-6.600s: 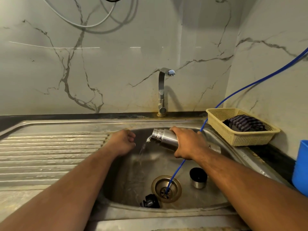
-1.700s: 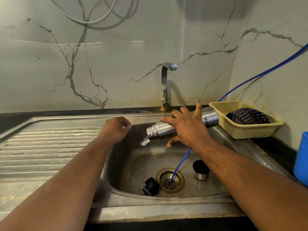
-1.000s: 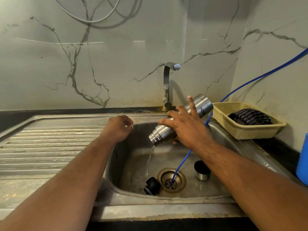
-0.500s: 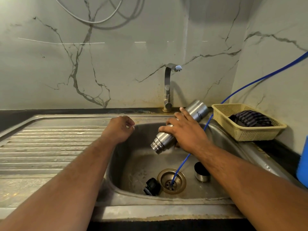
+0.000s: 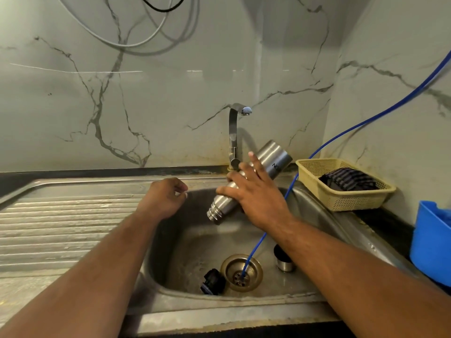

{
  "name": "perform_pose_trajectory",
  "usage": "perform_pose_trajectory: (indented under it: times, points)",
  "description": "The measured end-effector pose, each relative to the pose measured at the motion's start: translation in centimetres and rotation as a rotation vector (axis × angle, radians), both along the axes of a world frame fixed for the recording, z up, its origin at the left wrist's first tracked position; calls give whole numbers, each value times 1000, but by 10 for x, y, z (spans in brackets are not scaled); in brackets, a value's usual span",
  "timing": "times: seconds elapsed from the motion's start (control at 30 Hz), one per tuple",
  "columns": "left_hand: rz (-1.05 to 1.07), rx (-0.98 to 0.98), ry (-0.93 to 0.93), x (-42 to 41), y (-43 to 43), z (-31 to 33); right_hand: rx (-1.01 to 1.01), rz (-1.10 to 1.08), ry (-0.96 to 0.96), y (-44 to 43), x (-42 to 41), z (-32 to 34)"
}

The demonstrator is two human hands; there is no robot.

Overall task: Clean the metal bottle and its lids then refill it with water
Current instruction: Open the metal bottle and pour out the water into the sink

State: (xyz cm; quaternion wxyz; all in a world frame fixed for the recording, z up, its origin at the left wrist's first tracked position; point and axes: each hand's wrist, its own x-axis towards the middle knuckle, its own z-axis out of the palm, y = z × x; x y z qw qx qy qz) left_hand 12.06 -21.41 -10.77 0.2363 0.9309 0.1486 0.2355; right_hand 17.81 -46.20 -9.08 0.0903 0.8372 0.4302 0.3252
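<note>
Now the right hand (image 5: 256, 198) wraps its fingers (image 5: 225, 190) round the metal bottle (image 5: 275, 157) (mouth down); left hand (image 5: 162, 198) loosely curled, empty.

The bottle (image 5: 275, 154) is brushed steel with a satin sheen, and its neck is ringed with brighter threads. The sink (image 5: 219, 313) is stainless steel too, but dulled, water-stained and scuffed; its draining board (image 5: 61, 228) is ribbed. The drain strainer (image 5: 253, 267) looks brass-toned and tarnished. The lid (image 5: 211, 281) is matt black plastic, while the cap (image 5: 284, 264) has a polished steel band and a dark inside. The tap (image 5: 233, 132) is glossy chrome. The wall (image 5: 170, 93) is glossy, marble-veined panelling. The tube (image 5: 341, 132) is smooth blue plastic. The basket (image 5: 341, 201) is pale yellow plastic mesh, and the cloth (image 5: 346, 179) is soft striped weave. The bin (image 5: 429, 235) is smooth blue plastic. The surface (image 5: 380, 220) is dark and matt.
</note>
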Motion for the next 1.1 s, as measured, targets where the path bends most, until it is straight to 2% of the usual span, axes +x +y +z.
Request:
perform_pose_trajectory:
  times: [0.1,0.23,0.37,0.5,0.6,0.67,0.77,0.87,0.93,1.0,1.1]
  points:
    - [-20,-3,15,-1,-3,-1,-88,-6,-20,1,-2,-8]
    - [-10,-2,22,-1,-4,0,3,-55,-55,-3,-3,5]
    - [-9,-6,46,2,-14,3,-237,-21,-117,5,-18,-13]
    - [-27,0,88,3,-16,3,-75,-54,-180,7,-13,14]
    - [-34,8,98,2,-19,7,-151,-92,-122,11,-12,15]
    - [-35,57,149,4,-19,5,-10,-135,58,11,-13,5]
    - [-4,137,300,3,-22,6,367,-227,342,6,-5,3]
    - [-145,112,346,0,-38,10,926,-141,862,-8,-4,8]
    - [-300,14,348,-5,-56,14,1191,-72,1165,-17,-6,8]
    - [-428,-135,330,-7,-70,15,1316,-28,1321,-22,-7,8]
    - [-510,-301,301,-10,-85,16,1370,32,1411,-21,-5,12]
